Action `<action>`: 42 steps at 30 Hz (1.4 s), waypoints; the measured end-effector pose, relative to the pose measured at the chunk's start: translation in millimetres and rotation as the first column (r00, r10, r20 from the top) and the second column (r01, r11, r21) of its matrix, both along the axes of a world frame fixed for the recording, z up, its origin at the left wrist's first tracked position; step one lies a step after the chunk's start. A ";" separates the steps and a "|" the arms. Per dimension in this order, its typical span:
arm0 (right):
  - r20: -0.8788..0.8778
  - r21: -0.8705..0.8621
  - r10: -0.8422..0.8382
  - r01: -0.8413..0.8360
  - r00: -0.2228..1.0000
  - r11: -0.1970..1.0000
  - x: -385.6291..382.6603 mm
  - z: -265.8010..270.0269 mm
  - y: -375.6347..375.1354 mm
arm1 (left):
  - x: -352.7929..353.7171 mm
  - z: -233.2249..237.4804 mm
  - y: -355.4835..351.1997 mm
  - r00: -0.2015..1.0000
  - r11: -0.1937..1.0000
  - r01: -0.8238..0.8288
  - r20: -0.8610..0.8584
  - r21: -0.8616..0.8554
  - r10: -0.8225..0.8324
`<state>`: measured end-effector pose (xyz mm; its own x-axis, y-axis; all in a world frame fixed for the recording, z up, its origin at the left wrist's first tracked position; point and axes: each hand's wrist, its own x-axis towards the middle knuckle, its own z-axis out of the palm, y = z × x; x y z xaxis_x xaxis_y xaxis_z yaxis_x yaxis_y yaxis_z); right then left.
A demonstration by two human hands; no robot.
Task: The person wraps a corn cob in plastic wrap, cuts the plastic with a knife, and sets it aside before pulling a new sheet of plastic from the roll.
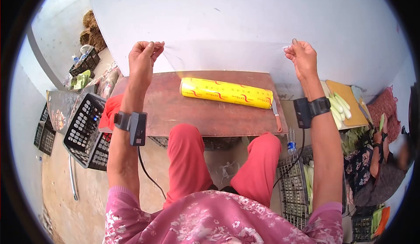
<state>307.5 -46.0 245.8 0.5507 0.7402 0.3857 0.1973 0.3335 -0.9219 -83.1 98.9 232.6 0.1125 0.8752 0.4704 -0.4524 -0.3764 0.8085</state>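
A sheet of clear plastic wrap (227,53) is stretched between my raised hands, in front of the white wall. My left hand (145,53) pinches one corner of it, fingers closed. At the other corner, my right hand (302,53) grips the film between thumb and fingers. Below lies a yellow roll of cling film (225,92) with red print, resting across the reddish-brown table (162,112). Beside the roll's right end is a knife (277,118) with an orange-red handle.
Black plastic crates (83,128) stand at left, by a red cloth (113,112). To the right are a vegetable crate (292,187), a water bottle (292,143) and a yellow board (345,93) with pale long vegetables (339,107). Another person (376,169) sits at far right.
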 end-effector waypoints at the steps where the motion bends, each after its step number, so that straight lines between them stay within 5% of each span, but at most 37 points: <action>1: -0.033 0.042 0.011 -0.010 0.999 0.999 -1.9 2.4 -5.8 | -1.2 -3.1 -1.6 1.000 1.000 0.026 -0.003 -0.007 -0.026; 8: 0.108 -0.041 0.048 -0.044 0.993 0.998 -21.4 -1.9 -47.4 | -12.7 -4.1 -17.0 0.999 0.998 0.023 -0.021 -0.057 -0.024; 18: 0.263 -0.288 0.353 -0.276 0.898 0.917 -64.0 -58.9 -169.8 | -67.1 -30.1 -109.6 0.940 0.984 0.153 -0.295 -0.089 -0.173; 22: 0.193 -0.296 0.457 -0.392 0.868 0.871 -83.4 -100.9 -202.1 | -91.7 -52.9 -140.6 0.817 0.961 0.242 -0.507 -0.131 -0.274; 25: 0.542 -0.363 0.469 -0.308 0.698 0.879 -92.8 -109.2 -217.0 | -102.5 -70.4 -160.0 0.721 0.929 0.303 -0.587 -0.211 -0.368; 29: 0.396 -0.508 0.491 -0.260 0.776 0.821 -103.7 -112.0 -240.1 | -110.2 -75.4 -177.6 0.545 0.888 0.361 -0.707 -0.287 -0.450; 33: 0.434 -0.495 0.452 -0.212 0.779 0.843 -103.7 -112.3 -243.9 | -109.8 -76.8 -183.0 0.439 0.915 0.357 -0.830 -0.189 -0.343; 39: 0.479 -0.442 0.431 -0.214 0.765 0.871 -102.6 -107.0 -235.6 | -102.4 -74.3 -176.5 0.422 0.922 0.364 -0.859 -0.132 -0.289; 42: 0.535 -0.350 0.342 -0.165 0.773 0.922 -90.5 -101.3 -218.2 | -99.8 -72.5 -155.1 0.561 0.931 0.320 -0.757 -0.176 -0.336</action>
